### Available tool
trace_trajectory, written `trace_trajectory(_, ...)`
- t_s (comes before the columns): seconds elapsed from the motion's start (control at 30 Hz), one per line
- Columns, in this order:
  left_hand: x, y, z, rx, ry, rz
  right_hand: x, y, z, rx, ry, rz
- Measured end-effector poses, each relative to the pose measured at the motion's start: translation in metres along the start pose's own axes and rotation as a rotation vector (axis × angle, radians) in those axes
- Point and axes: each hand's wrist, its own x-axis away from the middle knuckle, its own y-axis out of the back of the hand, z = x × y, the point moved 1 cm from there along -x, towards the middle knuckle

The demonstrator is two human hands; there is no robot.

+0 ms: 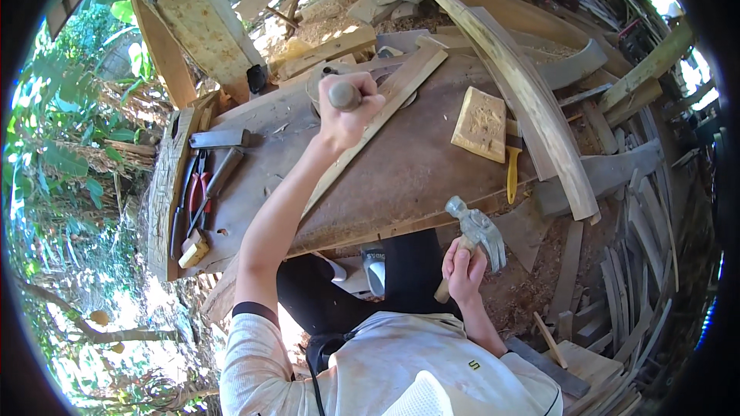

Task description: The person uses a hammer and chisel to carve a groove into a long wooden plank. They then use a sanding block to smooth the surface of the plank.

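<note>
My left hand (351,117) reaches over the far part of the brown wooden workbench (416,162). Its fingers wrap around an upright, round-ended wooden tool handle (344,95), seen nearly end-on; the tool's lower part is hidden under the hand. A long narrow wooden strip (401,92) lies slantwise across the bench, close beside that hand. In my right hand (465,271) is a claw hammer (479,231), gripped by its wooden handle just below the metal head. It is held off the bench's near edge, in front of my right thigh.
Red-handled pliers (199,186), a wooden-handled tool (225,171) and a flat grey bar (220,139) lie at the bench's left end. A wood block (479,123) and a yellow-handled brush (512,173) lie right. Curved timber (532,100) leans beyond them, among scattered offcuts.
</note>
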Motion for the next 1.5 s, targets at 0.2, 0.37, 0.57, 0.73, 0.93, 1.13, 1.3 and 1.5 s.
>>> trace_trajectory(0.2,0.022,-0.025,-0.012,-0.128,-0.139,0.149,0.002,-0.004,-0.001,-0.012,0.026,-0.009)
trace_trajectory(0.37,0.051,-0.057,0.01,-0.211,-0.433,0.396,0.009,-0.01,0.008,0.002,0.242,-0.07)
trace_trajectory(0.57,0.065,-0.068,0.02,-0.323,-0.492,0.471,0.002,-0.009,0.023,-0.012,0.886,-0.056)
trace_trajectory(0.73,0.066,-0.068,0.023,-0.302,-0.492,0.445,0.002,-0.002,0.001,0.502,0.247,0.047)
trace_trajectory(0.93,0.067,-0.074,0.026,-0.303,-0.534,0.457,-0.003,0.0,-0.026,0.394,0.609,-0.011)
trace_trajectory(1.13,0.067,-0.074,0.028,-0.3,-0.574,0.457,0.003,-0.005,-0.03,0.353,0.694,-0.038)
trace_trajectory(1.3,0.07,-0.074,0.03,-0.295,-0.58,0.426,0.01,0.009,-0.051,0.488,0.453,-0.011)
trace_trajectory(1.5,0.073,-0.071,0.036,-0.338,-0.562,0.432,0.009,0.001,-0.039,0.472,0.451,-0.077)
